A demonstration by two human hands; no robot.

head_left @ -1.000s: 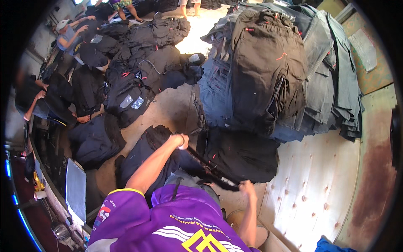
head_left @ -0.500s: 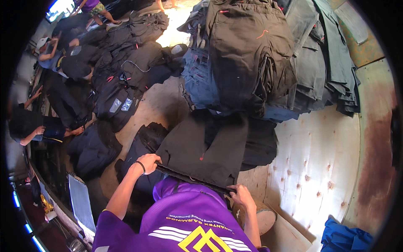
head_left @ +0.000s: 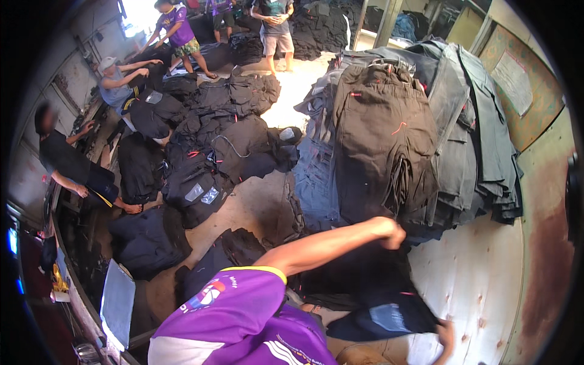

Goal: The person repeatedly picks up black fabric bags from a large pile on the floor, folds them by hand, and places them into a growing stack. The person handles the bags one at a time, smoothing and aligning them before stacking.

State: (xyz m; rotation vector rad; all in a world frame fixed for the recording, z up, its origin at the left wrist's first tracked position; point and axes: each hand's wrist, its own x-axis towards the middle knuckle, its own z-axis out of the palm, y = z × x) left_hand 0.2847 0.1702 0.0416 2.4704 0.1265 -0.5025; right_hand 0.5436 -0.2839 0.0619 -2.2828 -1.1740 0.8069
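A dark garment [head_left: 371, 283] with a blue-grey patch near its lower edge is stretched out in front of me, to the right; its exact kind is hard to make out. My left arm reaches across my body, and my left hand [head_left: 390, 234] is closed like a fist at the garment's far edge. Lower down, my right hand [head_left: 446, 334] pinches the near right corner. Beyond my left hand, dark trousers [head_left: 386, 134] lie on top of a tall heap of trousers.
Black garments [head_left: 225, 134] lie in a wide pile at centre left. A dark bundle [head_left: 149, 240] sits on the floor nearer me. Wooden panelling [head_left: 486, 286] stands on the right. Two people are at the left, and several others stand farther back.
My view has lifted and shows more of the room. My left hand has swung across to the right, and my right hand has moved right and down. The garment has shifted right.
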